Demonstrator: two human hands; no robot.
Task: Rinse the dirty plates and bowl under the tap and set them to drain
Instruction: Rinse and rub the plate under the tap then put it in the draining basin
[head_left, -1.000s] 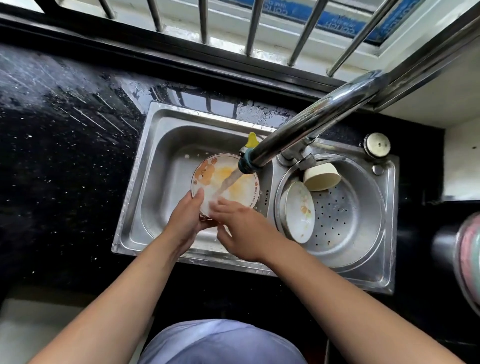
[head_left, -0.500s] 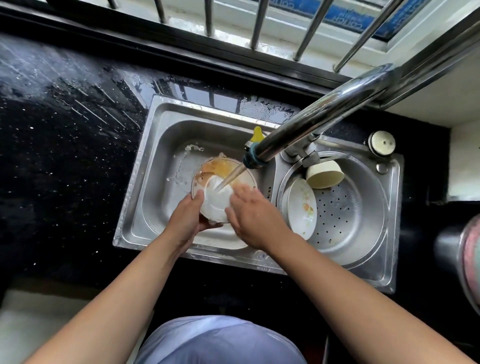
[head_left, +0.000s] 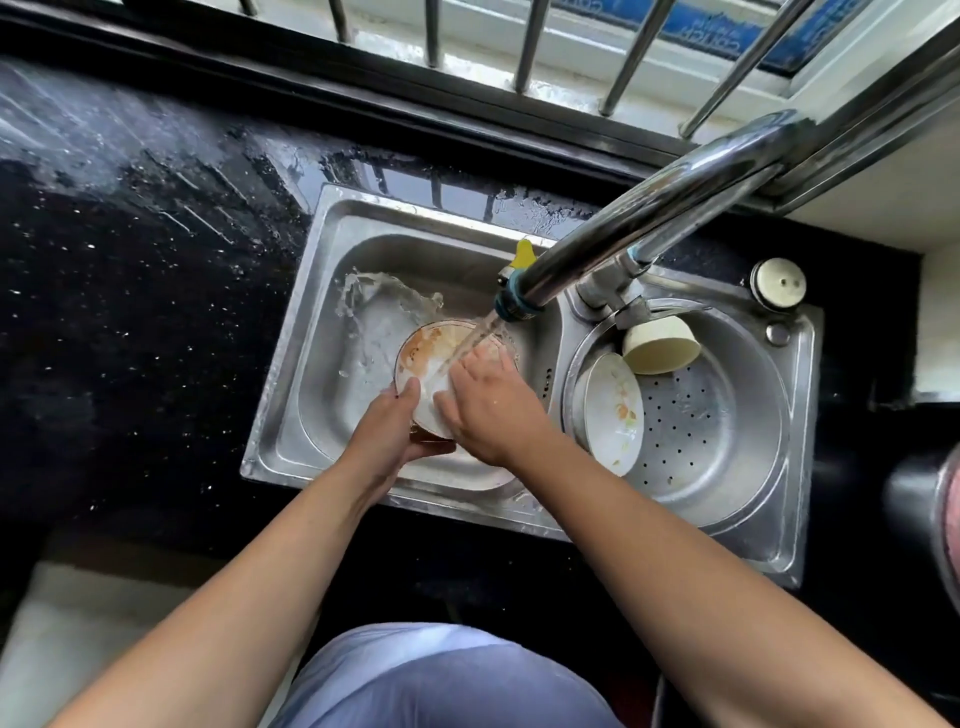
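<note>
A white plate (head_left: 423, 358) smeared with orange-brown sauce is tilted under the running tap (head_left: 613, 244) in the left sink basin (head_left: 332, 415). My left hand (head_left: 387, 434) grips its near rim from below. My right hand (head_left: 493, 400) lies flat on the plate's face, fingers spread, in the water stream. In the round right draining basin (head_left: 727, 441) a white flowered plate (head_left: 613, 413) leans on edge, and a cream bowl (head_left: 661, 345) lies on its side behind it.
Water splashes up off the plate toward the basin's left wall. Black wet countertop (head_left: 130, 291) runs left and behind the sink. A round sink-hole cap (head_left: 777, 285) sits at the back right. A dark pot (head_left: 935, 499) is at the right edge. Window bars (head_left: 524, 47) stand behind.
The plate has tipped flatter and lower under the stream. My right hand slid up across its face. More sauce has washed off and a splash now sprays leftward.
</note>
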